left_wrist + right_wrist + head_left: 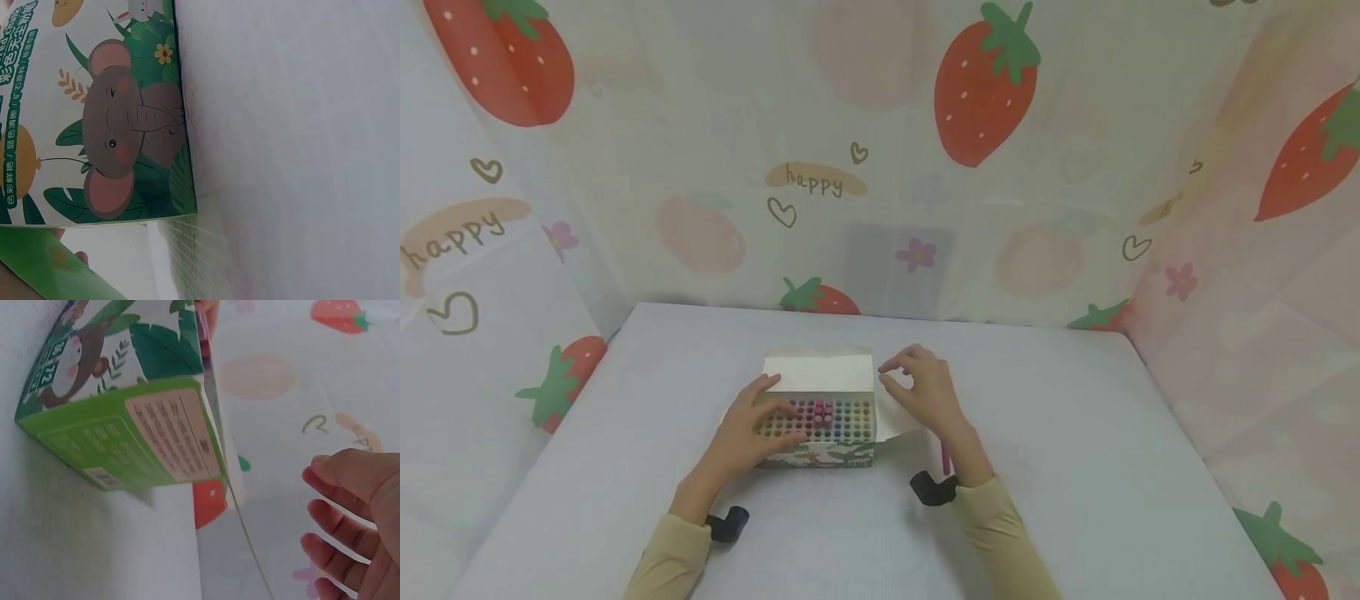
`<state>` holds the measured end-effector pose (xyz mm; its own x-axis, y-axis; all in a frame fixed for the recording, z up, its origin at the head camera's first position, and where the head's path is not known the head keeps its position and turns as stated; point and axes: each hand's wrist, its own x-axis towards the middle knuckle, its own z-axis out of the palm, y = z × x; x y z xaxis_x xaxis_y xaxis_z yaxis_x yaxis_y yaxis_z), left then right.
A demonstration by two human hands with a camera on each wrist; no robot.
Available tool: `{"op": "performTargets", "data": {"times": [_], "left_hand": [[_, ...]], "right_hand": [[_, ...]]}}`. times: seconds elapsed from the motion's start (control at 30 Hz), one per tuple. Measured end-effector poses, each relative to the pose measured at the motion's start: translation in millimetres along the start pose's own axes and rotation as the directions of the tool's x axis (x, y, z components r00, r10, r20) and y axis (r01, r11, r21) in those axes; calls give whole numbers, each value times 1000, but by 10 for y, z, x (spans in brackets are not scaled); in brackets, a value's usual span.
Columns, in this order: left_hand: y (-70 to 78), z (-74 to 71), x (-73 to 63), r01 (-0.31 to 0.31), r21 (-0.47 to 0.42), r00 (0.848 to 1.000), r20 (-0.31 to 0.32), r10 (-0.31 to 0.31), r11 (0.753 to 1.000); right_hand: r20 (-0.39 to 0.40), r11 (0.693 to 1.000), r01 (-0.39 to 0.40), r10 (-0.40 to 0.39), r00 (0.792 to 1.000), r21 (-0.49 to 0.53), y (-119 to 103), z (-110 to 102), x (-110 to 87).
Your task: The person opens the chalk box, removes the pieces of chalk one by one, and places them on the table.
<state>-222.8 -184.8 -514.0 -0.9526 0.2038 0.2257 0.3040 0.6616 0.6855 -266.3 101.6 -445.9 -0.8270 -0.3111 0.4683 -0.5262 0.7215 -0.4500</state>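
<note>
Your left hand is spread over the near-left part of a white rectangular cardboard box with a green leaf-and-animal print, thumb and fingers apart, gripping no stick that can be made out. The box sits between your hands, its white lid raised at the back. Inside: rows of multicoloured round chalk ends; just beyond your left fingertips, a small cluster of pink chalk sticks stands above the rest. Your right hand hangs beside the box's right end, fingers loosely bent, nothing held. One slim magenta stick lies by your right wrist, partly hidden, on the white tabletop.
</note>
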Motion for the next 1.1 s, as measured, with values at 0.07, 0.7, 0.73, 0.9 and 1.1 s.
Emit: {"op": "performTargets", "data": {"times": [0.07, 0.7, 0.73, 0.9, 1.1], "left_hand": [[2, -2, -1, -1, -2, 1000, -1, 1, 1000], [-48, 14, 9, -20, 30, 1000, -12, 21, 999], [-46, 14, 10, -21, 31, 1000, -12, 21, 999], [-38, 7, 5, -21, 28, 1000, -12, 21, 999], [-23, 0, -3, -18, 23, 1000, -11, 18, 1000]], "right_hand": [[-7, 1000, 27, -27, 1000, -3, -33, 38, 16], [150, 986, 143, -130, 980, -80, -295, 341, 105], [158, 985, 148, -133, 978, -87, -313, 353, 108], [216, 981, 164, -139, 966, -103, -393, 419, 112], [270, 979, 161, -122, 955, -126, -421, 517, 100]]}}
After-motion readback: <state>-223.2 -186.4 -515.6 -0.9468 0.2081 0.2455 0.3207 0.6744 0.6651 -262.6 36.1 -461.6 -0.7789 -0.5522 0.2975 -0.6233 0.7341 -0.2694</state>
